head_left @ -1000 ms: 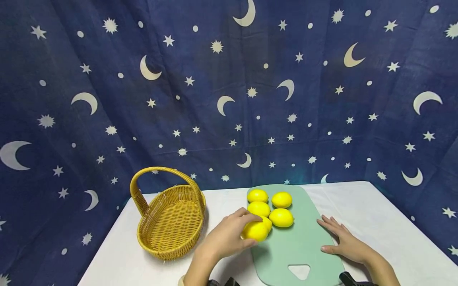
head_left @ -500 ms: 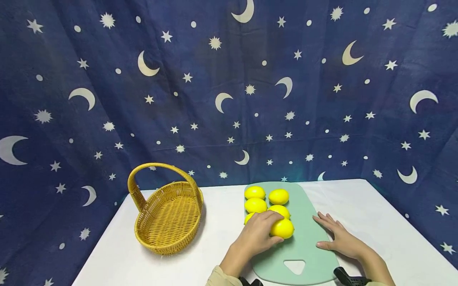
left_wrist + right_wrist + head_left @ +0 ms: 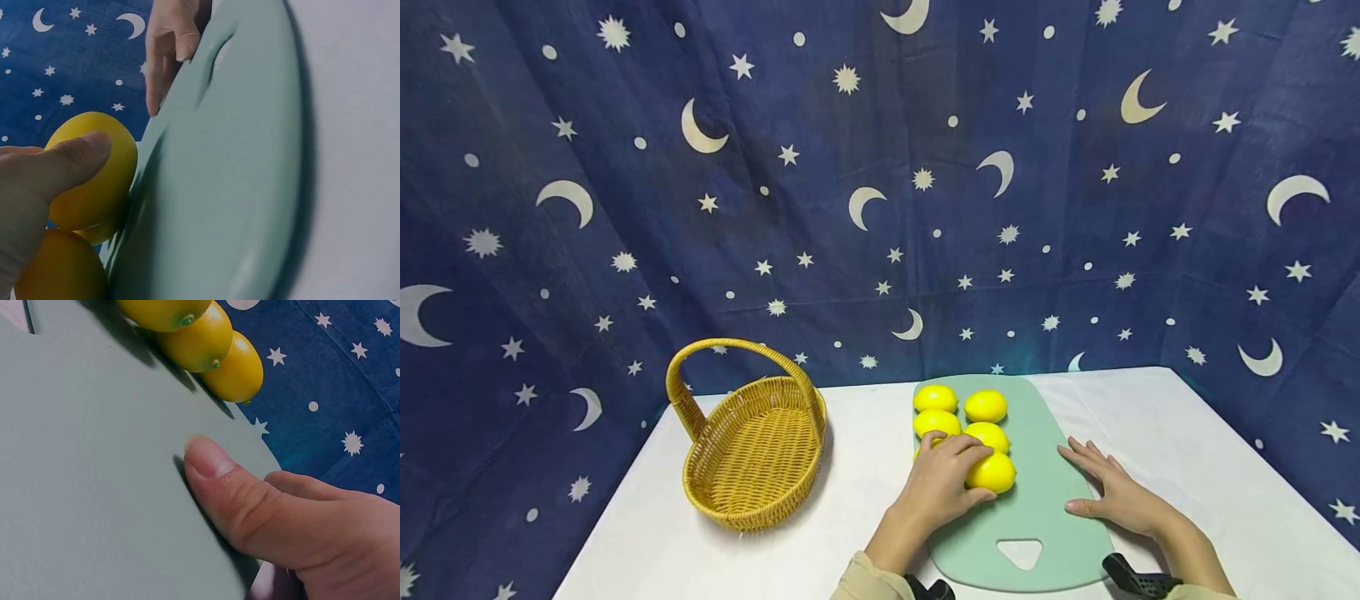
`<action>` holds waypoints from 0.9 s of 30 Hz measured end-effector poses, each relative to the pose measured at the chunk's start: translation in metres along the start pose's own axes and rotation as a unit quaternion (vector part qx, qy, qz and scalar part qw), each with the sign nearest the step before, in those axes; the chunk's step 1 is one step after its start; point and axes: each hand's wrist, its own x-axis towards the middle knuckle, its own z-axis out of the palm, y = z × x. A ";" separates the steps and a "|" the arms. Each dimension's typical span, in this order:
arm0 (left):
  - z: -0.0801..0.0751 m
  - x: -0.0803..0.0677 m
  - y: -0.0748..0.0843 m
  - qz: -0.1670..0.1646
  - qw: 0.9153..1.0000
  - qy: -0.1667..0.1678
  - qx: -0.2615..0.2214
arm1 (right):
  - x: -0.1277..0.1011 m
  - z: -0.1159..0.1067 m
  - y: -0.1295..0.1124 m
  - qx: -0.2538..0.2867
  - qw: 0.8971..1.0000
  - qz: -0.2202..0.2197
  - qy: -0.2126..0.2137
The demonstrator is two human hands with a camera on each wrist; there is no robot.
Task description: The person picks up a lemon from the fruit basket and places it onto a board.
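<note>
My left hand (image 3: pixel 942 483) holds a yellow lemon (image 3: pixel 992 473) at the front of the right-hand column on a pale green cutting board (image 3: pixel 1045 517). In the left wrist view the thumb lies across this lemon's side. Behind it sit a second lemon (image 3: pixel 988 435) and a third lemon (image 3: pixel 986 406). The left-hand column has a rear lemon (image 3: pixel 936 398), a middle lemon (image 3: pixel 937 422) and a front one mostly hidden behind the left hand. My right hand (image 3: pixel 1116 497) rests at the board's right edge with its fingers spread, the thumb over the green surface.
A yellow-brown wicker basket (image 3: pixel 760 467) with a tall handle stands left of the board on a white tablecloth (image 3: pixel 850 417). The board has a triangular cut-out near its front edge. A blue curtain (image 3: pixel 820 208) with moons and stars hangs behind the table.
My left hand has carried the lemon rightward from above the left-hand column to the front of the right-hand one. The right hand has stayed at the board's edge. The head view has shifted slightly.
</note>
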 end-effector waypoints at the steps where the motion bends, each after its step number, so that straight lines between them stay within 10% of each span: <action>1: 0.001 0.000 0.000 0.002 1.000 0.002 0.002 | 0.000 0.000 0.000 0.000 1.000 0.000 0.000; 27: 0.017 -0.005 0.003 -0.032 0.997 0.061 0.020 | 0.003 0.001 0.004 0.004 1.000 0.000 -0.005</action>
